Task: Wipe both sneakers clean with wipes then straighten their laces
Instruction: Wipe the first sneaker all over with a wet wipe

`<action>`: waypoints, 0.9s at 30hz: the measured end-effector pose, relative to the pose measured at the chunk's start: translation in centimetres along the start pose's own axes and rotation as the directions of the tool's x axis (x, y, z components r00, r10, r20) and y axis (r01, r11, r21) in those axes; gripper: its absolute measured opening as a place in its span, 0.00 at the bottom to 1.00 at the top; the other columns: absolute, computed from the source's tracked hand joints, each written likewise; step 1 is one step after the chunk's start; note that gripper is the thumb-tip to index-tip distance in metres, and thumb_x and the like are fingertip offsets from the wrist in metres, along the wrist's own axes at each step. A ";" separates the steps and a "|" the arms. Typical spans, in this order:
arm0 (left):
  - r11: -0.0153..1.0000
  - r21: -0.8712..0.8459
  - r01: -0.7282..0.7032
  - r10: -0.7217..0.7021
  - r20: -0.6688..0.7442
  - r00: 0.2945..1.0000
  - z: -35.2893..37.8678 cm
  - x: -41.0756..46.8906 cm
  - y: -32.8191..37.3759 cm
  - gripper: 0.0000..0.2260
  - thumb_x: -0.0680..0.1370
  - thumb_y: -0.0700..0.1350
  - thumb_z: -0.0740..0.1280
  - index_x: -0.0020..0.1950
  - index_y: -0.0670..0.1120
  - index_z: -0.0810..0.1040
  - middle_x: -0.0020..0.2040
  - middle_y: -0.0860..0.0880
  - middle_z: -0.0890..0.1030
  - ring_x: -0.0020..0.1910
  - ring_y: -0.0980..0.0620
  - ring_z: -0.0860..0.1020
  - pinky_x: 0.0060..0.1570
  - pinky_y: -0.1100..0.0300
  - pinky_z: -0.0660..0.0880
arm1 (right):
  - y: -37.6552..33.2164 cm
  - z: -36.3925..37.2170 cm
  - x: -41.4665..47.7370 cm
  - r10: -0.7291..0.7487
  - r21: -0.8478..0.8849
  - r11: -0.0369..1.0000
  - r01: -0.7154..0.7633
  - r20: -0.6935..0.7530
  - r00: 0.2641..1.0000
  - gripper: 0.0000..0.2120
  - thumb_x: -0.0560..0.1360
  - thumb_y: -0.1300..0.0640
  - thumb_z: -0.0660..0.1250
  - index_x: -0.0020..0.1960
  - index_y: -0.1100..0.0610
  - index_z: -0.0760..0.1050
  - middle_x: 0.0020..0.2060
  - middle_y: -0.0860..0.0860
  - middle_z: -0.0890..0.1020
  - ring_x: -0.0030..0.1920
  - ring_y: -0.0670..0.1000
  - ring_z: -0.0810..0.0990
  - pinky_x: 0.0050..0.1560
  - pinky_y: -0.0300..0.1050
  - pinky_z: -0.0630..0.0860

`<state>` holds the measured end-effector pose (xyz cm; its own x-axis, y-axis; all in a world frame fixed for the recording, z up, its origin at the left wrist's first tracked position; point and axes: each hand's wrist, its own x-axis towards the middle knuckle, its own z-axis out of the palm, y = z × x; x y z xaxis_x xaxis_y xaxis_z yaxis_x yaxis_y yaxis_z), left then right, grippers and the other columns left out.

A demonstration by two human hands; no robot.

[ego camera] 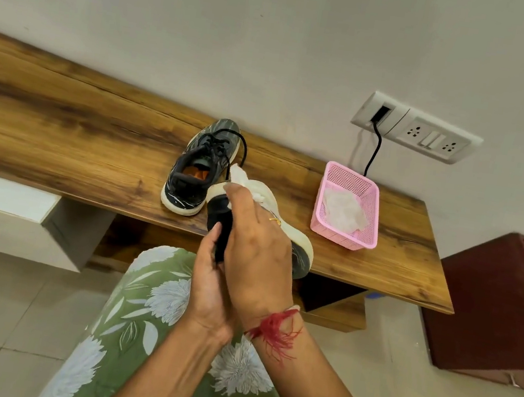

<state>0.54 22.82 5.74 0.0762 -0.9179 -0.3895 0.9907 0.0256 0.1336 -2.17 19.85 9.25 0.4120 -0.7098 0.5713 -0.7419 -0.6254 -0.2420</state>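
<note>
the raised sneaker (pixel 301 256) sat mostly hidden behind the right hand (pixel 255 252), whose fingers (pixel 237 191) pinched a wipe (pixel 240 176) against its sole; the left hand (pixel 208 289) clasped its upper over the worktop (pixel 60 118) front edge.

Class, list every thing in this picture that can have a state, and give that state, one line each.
held sneaker: in the air, gripped by left hand.
wipe: held against the held sneaker by right hand.
second sneaker: upright on wooden shelf, laces loose.
pink basket: holds spare wipes.
black cable: plugged into wall socket.
</note>
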 end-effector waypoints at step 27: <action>0.996 0.085 -0.015 0.011 0.046 0.999 -0.1 0.6 0.2 0.27 0.77 0.55 0.55 0.71 0.42 0.69 0.64 0.39 0.77 0.65 0.42 0.73 0.70 0.43 0.63 | 7.0 0.2 -1.1 0.575 0.382 0.706 -0.597 0.183 0.797 0.12 0.75 0.67 0.64 0.50 0.54 0.81 0.42 0.45 0.82 0.43 0.41 0.79 0.49 0.38 0.75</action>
<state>0.80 22.26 5.47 0.0823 -0.9349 -0.3453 0.9763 0.0060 0.2164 -7.71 16.17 6.71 -0.0012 -0.9849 0.1730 -0.5673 -0.1418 -0.8112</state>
